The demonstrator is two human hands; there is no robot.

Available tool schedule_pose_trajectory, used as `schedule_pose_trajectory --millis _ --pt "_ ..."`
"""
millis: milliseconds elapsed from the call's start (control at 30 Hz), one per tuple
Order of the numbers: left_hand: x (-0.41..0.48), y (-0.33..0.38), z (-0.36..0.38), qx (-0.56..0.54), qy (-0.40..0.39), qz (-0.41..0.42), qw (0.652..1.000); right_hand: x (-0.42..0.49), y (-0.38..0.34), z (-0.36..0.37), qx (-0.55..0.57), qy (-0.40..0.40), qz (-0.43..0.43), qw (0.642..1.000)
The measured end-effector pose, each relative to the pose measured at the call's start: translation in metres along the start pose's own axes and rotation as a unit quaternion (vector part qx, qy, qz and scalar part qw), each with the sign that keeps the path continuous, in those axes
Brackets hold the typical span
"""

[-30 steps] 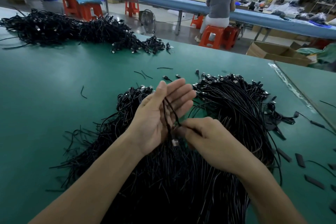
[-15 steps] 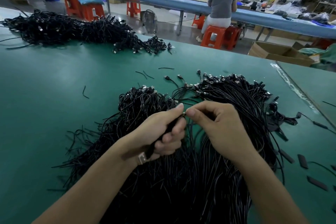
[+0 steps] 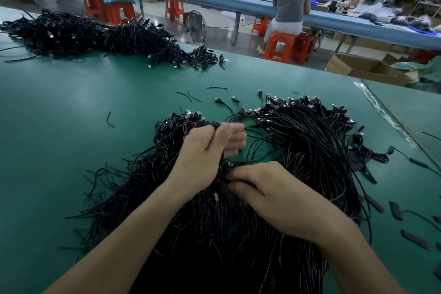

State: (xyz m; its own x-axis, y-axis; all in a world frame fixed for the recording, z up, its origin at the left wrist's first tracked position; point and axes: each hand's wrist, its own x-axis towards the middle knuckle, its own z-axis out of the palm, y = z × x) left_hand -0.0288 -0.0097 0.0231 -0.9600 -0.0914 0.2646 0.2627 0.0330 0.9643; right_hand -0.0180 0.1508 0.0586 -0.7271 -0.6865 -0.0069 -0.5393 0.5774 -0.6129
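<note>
- Head view, looking down: the fingers [image 3: 235,141] of my left hand [image 3: 205,157] are curled into a fist with the thumb laid on top. They are closed round a thin black cable [image 3: 222,166] that drops out below the fist. These fingers are blurred.
- My right hand [image 3: 274,196] sits just below and to the right, knuckles up. Its fingertips [image 3: 235,175] are bent inward and pinch the same cable, close beside the left palm.
- Both forearms come in from the bottom edge and angle toward each other, meeting at the cable.
- Under both wrists spreads a big pile of cables [image 3: 310,141], with plug ends fanned along its far rim.
- To the left and ahead of the pile, the green table [image 3: 71,114] lies open, with a few cut wire scraps [image 3: 111,119] on it.
- To the right there is less room. Short black pieces [image 3: 396,210] are scattered near the pile, and a taped seam [image 3: 381,112] marks this table's right edge.
- At the far left, a second heap [image 3: 95,36] of cables lies along the table's far edge.
- Beyond that edge, a person [image 3: 291,0] sits on an orange stool [image 3: 278,46], back turned to me, and a cardboard box [image 3: 353,67] stands on the floor.
</note>
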Motion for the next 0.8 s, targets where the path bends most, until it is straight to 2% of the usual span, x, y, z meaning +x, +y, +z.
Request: schedule_pose_trajectory --millis 67,100,167,233,333,433,533,700,800 --pt "-0.006 0.002 -0.001 0.115 -0.069 -0.014 0.991 -0.001 0.001 -0.008 -0.013 0.051 -0.021 0.998" --pt "-0.009 0.003 -0.002 0.137 -0.108 -0.037 0.984 -0.001 0.002 -0.012 -0.009 0.078 -0.026 0.997" --pt "-0.013 0.007 -0.001 0.104 -0.166 -0.100 0.975 -0.002 0.006 -0.018 0.005 0.120 -0.031 0.992" --pt "-0.015 0.010 -0.001 0.065 -0.186 -0.143 0.970 -0.002 0.008 -0.018 0.026 0.173 -0.036 0.984" --pt "-0.014 0.014 -0.008 -0.025 -0.254 -0.188 0.948 0.000 0.011 -0.016 0.115 0.238 -0.051 0.963" --pt "-0.012 0.019 -0.017 -0.175 -0.356 -0.227 0.890 0.000 0.017 -0.015 0.253 0.177 -0.046 0.950" --pt "-0.010 0.020 -0.021 -0.243 -0.390 -0.236 0.856 -0.001 0.021 -0.015 0.299 0.101 -0.048 0.948" --pt "-0.012 0.016 -0.019 -0.234 -0.374 -0.222 0.870 0.000 0.021 -0.015 0.218 0.068 -0.056 0.972" --pt "-0.011 0.011 -0.016 -0.134 -0.299 -0.197 0.924 0.000 0.022 -0.012 0.169 0.071 -0.045 0.982"
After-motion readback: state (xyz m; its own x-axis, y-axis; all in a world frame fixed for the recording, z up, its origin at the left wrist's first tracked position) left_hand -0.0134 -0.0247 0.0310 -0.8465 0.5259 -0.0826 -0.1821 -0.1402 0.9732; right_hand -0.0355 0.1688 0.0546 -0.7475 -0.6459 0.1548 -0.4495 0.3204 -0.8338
